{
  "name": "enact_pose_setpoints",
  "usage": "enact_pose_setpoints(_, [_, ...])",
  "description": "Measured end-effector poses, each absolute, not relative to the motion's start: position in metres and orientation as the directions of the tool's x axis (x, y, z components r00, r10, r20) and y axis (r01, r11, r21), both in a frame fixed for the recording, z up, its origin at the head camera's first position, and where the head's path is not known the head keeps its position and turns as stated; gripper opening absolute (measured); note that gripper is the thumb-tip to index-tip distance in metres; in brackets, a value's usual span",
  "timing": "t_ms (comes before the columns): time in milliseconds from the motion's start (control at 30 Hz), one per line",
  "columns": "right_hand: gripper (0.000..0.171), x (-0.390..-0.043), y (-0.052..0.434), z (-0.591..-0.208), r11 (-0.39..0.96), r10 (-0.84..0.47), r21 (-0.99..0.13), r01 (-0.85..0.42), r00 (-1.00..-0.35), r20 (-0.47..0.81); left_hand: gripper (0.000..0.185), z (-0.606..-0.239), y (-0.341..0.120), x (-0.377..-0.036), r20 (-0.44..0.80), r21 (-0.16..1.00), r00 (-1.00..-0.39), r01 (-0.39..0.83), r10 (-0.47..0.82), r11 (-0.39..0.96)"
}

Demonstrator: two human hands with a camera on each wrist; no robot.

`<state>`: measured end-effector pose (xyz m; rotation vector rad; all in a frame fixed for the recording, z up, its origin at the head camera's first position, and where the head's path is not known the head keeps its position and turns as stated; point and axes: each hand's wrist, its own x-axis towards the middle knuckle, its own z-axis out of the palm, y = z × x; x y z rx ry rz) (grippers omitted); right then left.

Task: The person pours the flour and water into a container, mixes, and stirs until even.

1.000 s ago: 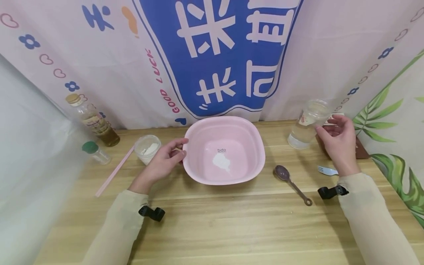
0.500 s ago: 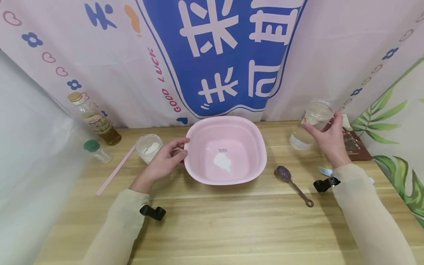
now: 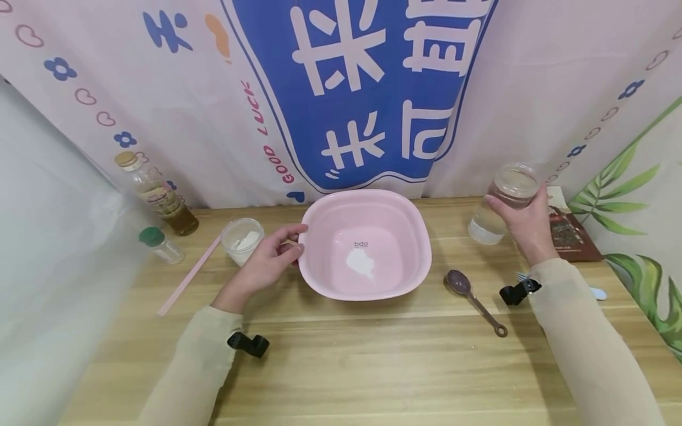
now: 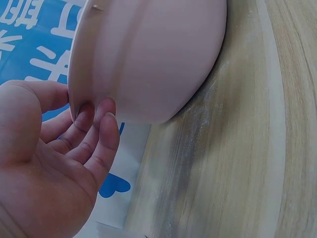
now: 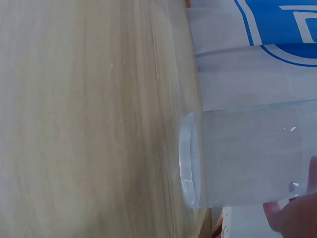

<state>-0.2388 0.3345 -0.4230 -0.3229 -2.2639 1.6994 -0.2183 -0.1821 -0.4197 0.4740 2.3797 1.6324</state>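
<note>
1. Left hand: fingers curled on left rim of pink basin, mid-table.
2. Right hand: wrapped round clear jar, right of basin, near table's back edge.

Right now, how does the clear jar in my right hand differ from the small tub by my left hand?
The clear jar is tall, gripped by the right hand and holds clear liquid low down. The small tub is squat, holds white powder and sits untouched beside the left hand, which holds the pink basin. Both are lidless.
</note>
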Motion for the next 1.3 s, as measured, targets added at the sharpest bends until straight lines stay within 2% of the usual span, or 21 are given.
enact_pose_setpoints(233, [0.093,-0.244,0.335,-0.427,0.29,0.379,-0.957,-0.011,-0.917,0.125,0.048,-0.421,-0.181,-0.218,0.002,0.933,-0.925,0.139,0.381,0.331])
enact_pose_setpoints(467, [0.089,-0.246,0.332,-0.429,0.314,0.391,-0.944,-0.102,-0.892,0.227,0.048,-0.418,-0.18,-0.218,0.004,0.934,-0.925,0.139,0.38,0.33])
enact_pose_setpoints(700, [0.086,-0.244,0.33,-0.429,0.338,0.397,-0.935,-0.105,-0.885,0.243,0.048,-0.419,-0.181,-0.218,-0.005,0.937,-0.926,0.127,0.376,0.325])
enact_pose_setpoints(1133, [0.085,-0.226,0.314,-0.43,0.411,0.331,-0.903,-0.125,-0.902,0.275,0.048,-0.419,-0.181,-0.218,-0.004,0.938,-0.923,0.13,0.385,0.321])
enact_pose_setpoints(1300, [0.081,-0.218,0.303,-0.425,0.413,0.291,-0.89,-0.194,-0.898,0.331,0.048,-0.418,-0.181,-0.218,-0.012,0.939,-0.924,0.122,0.383,0.323])
